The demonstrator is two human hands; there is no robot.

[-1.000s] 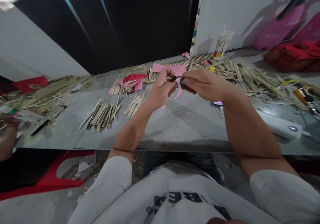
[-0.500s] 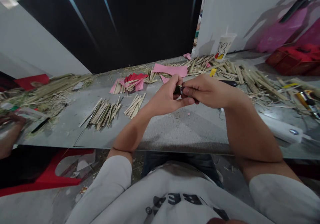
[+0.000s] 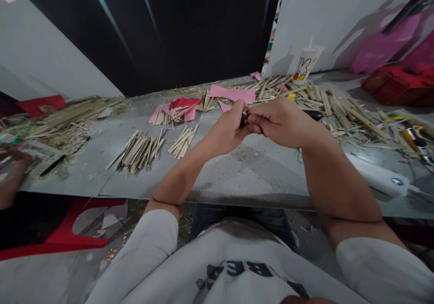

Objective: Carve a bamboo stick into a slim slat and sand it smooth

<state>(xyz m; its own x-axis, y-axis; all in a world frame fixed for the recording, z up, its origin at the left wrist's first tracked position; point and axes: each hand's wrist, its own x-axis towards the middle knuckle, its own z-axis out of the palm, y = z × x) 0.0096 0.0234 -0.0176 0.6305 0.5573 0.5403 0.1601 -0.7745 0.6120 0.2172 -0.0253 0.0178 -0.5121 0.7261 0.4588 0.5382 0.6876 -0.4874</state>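
My left hand (image 3: 228,128) and my right hand (image 3: 280,121) meet above the middle of the table, fingers closed together around something small and dark that they mostly hide. Just past the right hand, a dark handle (image 3: 314,114) pokes out; whether that hand holds it or it lies on the table, I cannot tell. Behind the fingers is a strip of pink paper (image 3: 233,94). To the left lie a small pile of thin split sticks (image 3: 184,142) and a larger one (image 3: 140,151). Red and pink paper pieces (image 3: 183,108) rest among more sticks farther back.
Wood strips (image 3: 346,107) are heaped at the back right, near a paper cup (image 3: 307,64) and a red box (image 3: 398,84). A white device (image 3: 379,175) with a cable lies by my right forearm. Another person's hand (image 3: 18,161) is at the far left.
My fingers have shifted slightly and draw closer around the small dark thing; my left fingers are more curled. The other person's hand at far left has moved a little. The piles are unchanged.
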